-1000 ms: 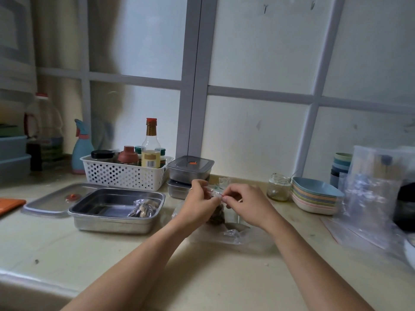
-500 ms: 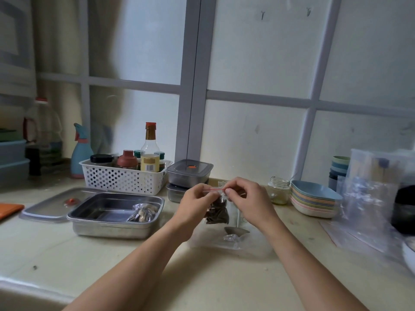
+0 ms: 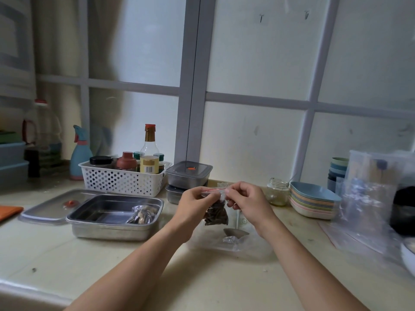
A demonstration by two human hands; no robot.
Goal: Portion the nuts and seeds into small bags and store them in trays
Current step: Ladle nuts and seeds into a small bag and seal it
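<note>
A small clear zip bag (image 3: pixel 216 213) with a red seal strip and dark seeds inside hangs above the counter at centre. My left hand (image 3: pixel 193 207) pinches the left end of its top edge. My right hand (image 3: pixel 248 202) pinches the right end of the same edge. Below the bag a metal spoon (image 3: pixel 235 231) lies on a flat clear plastic bag (image 3: pixel 244 245). To the left stands an open steel tray (image 3: pixel 94 230) with one filled small bag (image 3: pixel 142 214) in its right corner.
The tray's lid (image 3: pixel 45 209) lies to its left. Behind stand a white basket (image 3: pixel 121 181) of bottles and two stacked lidded steel boxes (image 3: pixel 189 173). At the right are a glass jar (image 3: pixel 278 192), stacked coloured dishes (image 3: pixel 313 202) and large plastic bags (image 3: pixel 368 198).
Both hands have lifted the seed bag slightly off the counter and kept pinching along its top seal. The camera has tilted a little.
</note>
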